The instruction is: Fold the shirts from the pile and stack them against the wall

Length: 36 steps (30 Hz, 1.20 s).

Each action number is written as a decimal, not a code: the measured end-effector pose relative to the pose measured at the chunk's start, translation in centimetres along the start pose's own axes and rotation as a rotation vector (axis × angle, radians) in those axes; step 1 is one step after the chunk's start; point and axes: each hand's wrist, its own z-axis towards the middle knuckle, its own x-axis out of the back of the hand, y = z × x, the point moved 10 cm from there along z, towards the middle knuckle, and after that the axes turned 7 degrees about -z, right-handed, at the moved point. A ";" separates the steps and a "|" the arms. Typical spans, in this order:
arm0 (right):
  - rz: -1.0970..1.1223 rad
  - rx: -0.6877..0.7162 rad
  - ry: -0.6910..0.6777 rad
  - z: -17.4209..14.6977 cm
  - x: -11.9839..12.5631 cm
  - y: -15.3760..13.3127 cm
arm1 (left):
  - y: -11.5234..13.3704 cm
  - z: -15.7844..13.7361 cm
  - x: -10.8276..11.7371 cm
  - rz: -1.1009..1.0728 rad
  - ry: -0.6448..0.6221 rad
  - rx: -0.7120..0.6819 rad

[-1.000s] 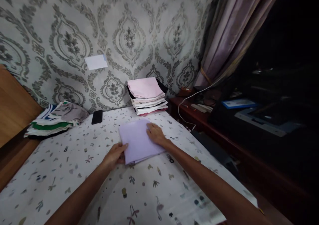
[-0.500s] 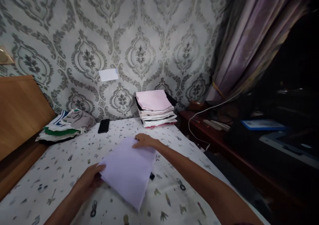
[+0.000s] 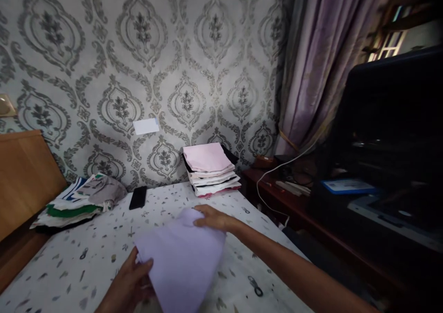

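Observation:
A folded lavender cloth [image 3: 183, 257], perhaps a garment, is held between my two hands above the patterned bedsheet [image 3: 104, 243]. My left hand [image 3: 133, 276] pinches its left edge, thumb on top and fingers underneath. At the far right corner my right hand [image 3: 212, 218] is closed on the fabric, thumb in front. The cloth is bent between the two grips, and its near end runs past the bottom of the view. Beyond it, against the wall, stands a neat stack of folded clothes [image 3: 212, 179] with a pink piece [image 3: 207, 157] on top.
A looser pile of clothes [image 3: 76, 202] lies at the left beside the wooden headboard [image 3: 27, 179]. Close to it is a black phone [image 3: 138, 197]. On the right are a dark red table [image 3: 256, 183], a white cable [image 3: 273, 167] and a large black screen [image 3: 391, 133].
Both hands have lifted the lavender cloth and brought it nearer, so it bends more and its near end leaves the view. My head has tilted up and turned slightly right.

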 end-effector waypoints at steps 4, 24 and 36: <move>0.298 0.126 0.229 -1.7 7.5 -0.8 | 7.4 1.3 -6.8 0.172 -0.157 -0.217; -0.659 -0.158 0.953 12.0 29.2 1.1 | 21.3 21.5 -30.8 0.968 0.032 -1.132; -0.765 -0.079 0.682 19.2 24.2 5.3 | 14.3 26.4 -28.7 1.382 -0.284 -0.828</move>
